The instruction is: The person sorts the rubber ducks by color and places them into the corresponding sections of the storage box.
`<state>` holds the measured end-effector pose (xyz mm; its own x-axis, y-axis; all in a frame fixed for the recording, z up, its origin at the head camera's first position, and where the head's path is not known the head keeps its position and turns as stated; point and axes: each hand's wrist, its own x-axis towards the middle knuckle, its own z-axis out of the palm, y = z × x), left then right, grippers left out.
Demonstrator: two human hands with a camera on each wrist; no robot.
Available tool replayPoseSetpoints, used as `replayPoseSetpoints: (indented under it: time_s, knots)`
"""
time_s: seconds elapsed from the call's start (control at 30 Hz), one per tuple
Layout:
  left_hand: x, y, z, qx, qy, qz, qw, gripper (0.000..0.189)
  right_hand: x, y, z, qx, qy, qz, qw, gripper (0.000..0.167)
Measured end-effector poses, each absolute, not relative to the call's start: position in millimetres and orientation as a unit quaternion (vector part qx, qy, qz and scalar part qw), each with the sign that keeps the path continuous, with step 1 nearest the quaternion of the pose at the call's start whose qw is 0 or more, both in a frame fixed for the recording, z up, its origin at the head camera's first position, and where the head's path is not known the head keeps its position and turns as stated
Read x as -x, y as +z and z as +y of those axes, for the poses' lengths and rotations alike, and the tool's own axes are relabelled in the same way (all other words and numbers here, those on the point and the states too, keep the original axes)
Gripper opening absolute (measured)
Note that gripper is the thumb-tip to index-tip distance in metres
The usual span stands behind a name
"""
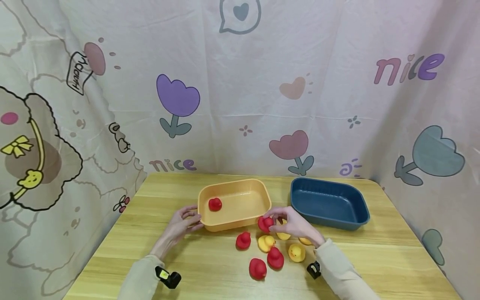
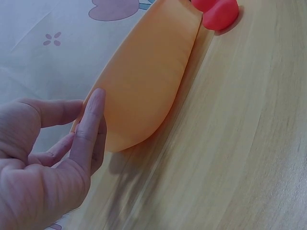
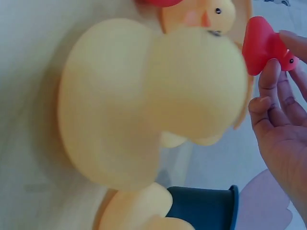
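Note:
My left hand grips the left end of a yellow-orange plastic bin, its fingers and thumb at the rim in the left wrist view. One red rubber duck lies inside that bin. Beside the bin's front right corner, my right hand pinches another red rubber duck. The right wrist view shows this duck between thumb and fingertips. Yellow rubber ducks lie close under and in front of the right hand, partly hidden by it.
Three more red ducks, one at the front, lie on the wooden table. A dark blue bin stands at the back right. Behind the table hangs a printed cloth.

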<state>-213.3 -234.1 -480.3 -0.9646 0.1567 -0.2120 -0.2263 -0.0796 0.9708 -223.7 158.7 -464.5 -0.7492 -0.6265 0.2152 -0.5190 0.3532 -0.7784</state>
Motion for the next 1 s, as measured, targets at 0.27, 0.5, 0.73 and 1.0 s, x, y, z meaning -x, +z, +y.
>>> replayPoseSetpoints:
  time_s: [0.27, 0.5, 0.73, 1.0]
  knots:
    - [212.3, -480.9, -235.1, -0.005, 0.744, 0.656, 0.126, 0.066, 223.0, -452.4, 149.0, 0.357, -0.477, 0.801, 0.059, 0.029]
    - [213.4, -479.3, -234.0, 0.024, 0.731, 0.669, 0.134, 0.061, 226.5, -438.9, 126.5, 0.34, -0.467, 0.813, 0.07, 0.031]
    - [213.3, -480.1, -233.8, 0.025, 0.733, 0.667, 0.132, 0.061, 237.0, -438.1, 105.6, 0.329, -0.466, 0.819, 0.062, 0.032]
    - [211.8, -477.8, -232.2, 0.024, 0.732, 0.668, 0.132, 0.062, 242.9, -435.7, 82.7, 0.327, -0.471, 0.817, 0.062, 0.032]
